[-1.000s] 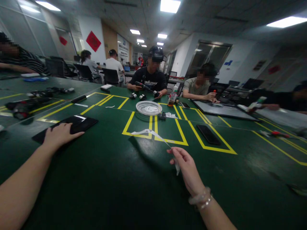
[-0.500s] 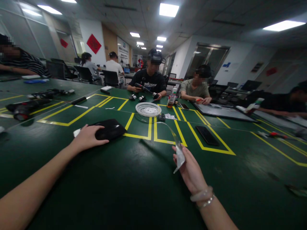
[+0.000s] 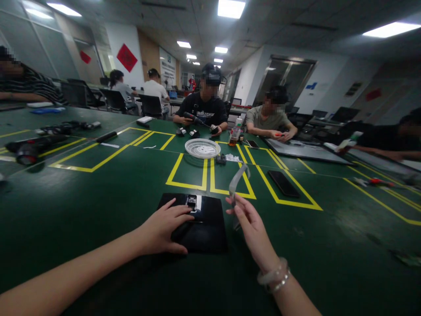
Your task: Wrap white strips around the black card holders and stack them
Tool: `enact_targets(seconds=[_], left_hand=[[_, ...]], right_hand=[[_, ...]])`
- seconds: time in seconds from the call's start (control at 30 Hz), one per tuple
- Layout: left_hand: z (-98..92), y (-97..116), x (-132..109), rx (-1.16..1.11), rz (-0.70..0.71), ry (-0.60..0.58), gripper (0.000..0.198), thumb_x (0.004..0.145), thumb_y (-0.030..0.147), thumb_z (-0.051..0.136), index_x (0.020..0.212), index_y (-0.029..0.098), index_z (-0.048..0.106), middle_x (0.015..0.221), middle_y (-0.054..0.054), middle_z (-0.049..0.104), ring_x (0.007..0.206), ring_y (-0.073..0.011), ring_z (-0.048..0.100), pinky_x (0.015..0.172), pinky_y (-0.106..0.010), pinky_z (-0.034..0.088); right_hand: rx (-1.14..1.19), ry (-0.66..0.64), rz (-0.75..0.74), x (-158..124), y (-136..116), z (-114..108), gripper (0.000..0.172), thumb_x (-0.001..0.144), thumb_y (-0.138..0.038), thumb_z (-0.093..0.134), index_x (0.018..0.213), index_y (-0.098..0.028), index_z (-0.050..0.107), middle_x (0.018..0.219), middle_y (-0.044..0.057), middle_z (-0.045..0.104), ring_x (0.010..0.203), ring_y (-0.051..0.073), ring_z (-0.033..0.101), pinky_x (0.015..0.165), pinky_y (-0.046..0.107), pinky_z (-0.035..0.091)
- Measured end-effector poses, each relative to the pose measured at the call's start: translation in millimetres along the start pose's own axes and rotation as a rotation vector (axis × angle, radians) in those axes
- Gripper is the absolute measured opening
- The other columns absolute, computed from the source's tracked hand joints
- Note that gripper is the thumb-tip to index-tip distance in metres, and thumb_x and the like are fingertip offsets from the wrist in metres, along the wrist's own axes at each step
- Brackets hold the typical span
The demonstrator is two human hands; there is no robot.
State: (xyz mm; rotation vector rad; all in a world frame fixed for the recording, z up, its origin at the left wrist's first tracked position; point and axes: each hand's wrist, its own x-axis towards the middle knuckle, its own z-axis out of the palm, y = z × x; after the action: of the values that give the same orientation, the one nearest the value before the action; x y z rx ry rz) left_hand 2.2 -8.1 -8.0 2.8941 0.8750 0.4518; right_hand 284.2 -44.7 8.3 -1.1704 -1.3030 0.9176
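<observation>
A flat black tablet-like device (image 3: pixel 205 224) lies on the green table right in front of me, with a small dark part and a white label near its top edge. My left hand (image 3: pixel 162 228) rests on the device's left half, fingers spread over it and the thumb along its near edge. My right hand (image 3: pixel 250 228) hovers just right of the device and pinches a thin translucent film strip (image 3: pixel 237 177) that curls upward from my fingertips.
A white round grille (image 3: pixel 203 148) sits in the middle of the green table (image 3: pixel 115 197), a black phone (image 3: pixel 283 183) inside yellow tape lines to the right. Other people sit across and at both sides, with tools and dark parts on the left.
My left hand has dragged the black device from the far left to right in front of me. The film strip in my right hand now curls upward.
</observation>
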Motion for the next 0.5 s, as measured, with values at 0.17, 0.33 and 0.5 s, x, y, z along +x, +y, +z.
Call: enact_targets(seconds=[0.17, 0.33, 0.5], left_hand=[[-2.7, 8.2, -4.1, 0.213, 0.387, 0.290, 0.050, 0.092, 0.053, 0.065, 0.128, 0.018, 0.060, 0.144, -0.010, 0.050, 0.134, -0.0255, 0.045, 0.124, -0.045, 0.015], [-5.4, 13.9, -6.3, 0.253, 0.420, 0.372, 0.022, 0.097, 0.027, 0.061, 0.116, 0.019, 0.065, 0.122, -0.005, 0.065, 0.115, -0.0206, 0.058, 0.115, -0.039, 0.034], [-0.4, 6.8, -2.4, 0.199, 0.287, 0.110, 0.017, 0.093, 0.034, 0.065, 0.100, 0.019, 0.067, 0.101, -0.003, 0.069, 0.087, -0.0197, 0.064, 0.087, -0.036, 0.049]], right_hand=[[-0.468, -0.301, -0.275, -9.3, -3.9, 6.8, 0.034, 0.101, -0.031, 0.046, 0.134, -0.030, 0.056, 0.135, 0.005, 0.062, 0.123, 0.023, 0.056, 0.106, 0.045, 0.042], [-0.884, -0.571, -0.420, -16.3, -10.6, 12.4, 0.040, 0.098, -0.014, 0.046, 0.131, -0.034, 0.058, 0.134, 0.003, 0.062, 0.119, 0.023, 0.056, 0.103, 0.049, 0.041], [-1.061, -0.602, -0.441, -19.4, -14.9, 15.3, 0.035, 0.095, -0.017, 0.054, 0.123, -0.034, 0.064, 0.135, 0.004, 0.061, 0.122, 0.026, 0.053, 0.106, 0.053, 0.038]])
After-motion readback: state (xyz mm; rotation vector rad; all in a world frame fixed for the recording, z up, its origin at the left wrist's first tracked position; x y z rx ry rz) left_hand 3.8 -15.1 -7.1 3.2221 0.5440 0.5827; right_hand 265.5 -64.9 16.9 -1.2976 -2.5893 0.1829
